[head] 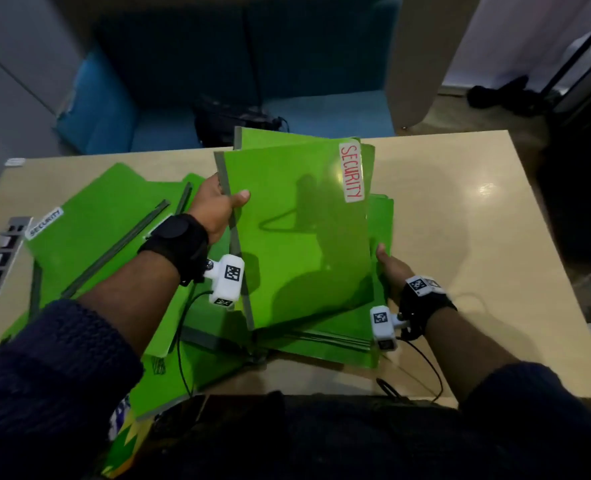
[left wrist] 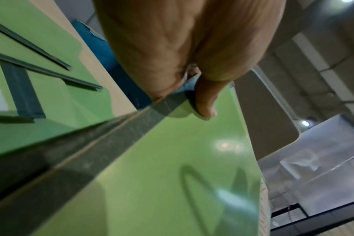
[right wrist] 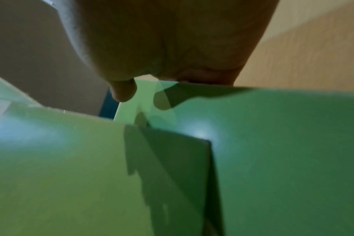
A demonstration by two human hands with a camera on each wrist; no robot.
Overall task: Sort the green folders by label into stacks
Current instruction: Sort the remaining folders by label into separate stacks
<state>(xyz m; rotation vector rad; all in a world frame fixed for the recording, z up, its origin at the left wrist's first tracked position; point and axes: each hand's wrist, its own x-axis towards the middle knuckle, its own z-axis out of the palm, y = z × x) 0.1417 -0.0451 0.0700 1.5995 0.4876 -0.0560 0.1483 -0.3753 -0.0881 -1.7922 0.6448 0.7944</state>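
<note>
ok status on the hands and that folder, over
Left hand pinching the SECURITY folder by its spine, lifted. Right hand at its right edge, grip hidden. SECURITY stack waits left, path clear.

Head camera looks down over the lifted folder (head: 297,237); both wrist cameras sit close against its opposite edges, sharing its green cover

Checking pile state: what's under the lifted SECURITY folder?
More green folders stacked on the table, another behind it. Their labels are covered. Left hand grips its spine.

Glossy smooth green folder (head: 297,237); matt pale wood-look table (head: 460,220)
</note>
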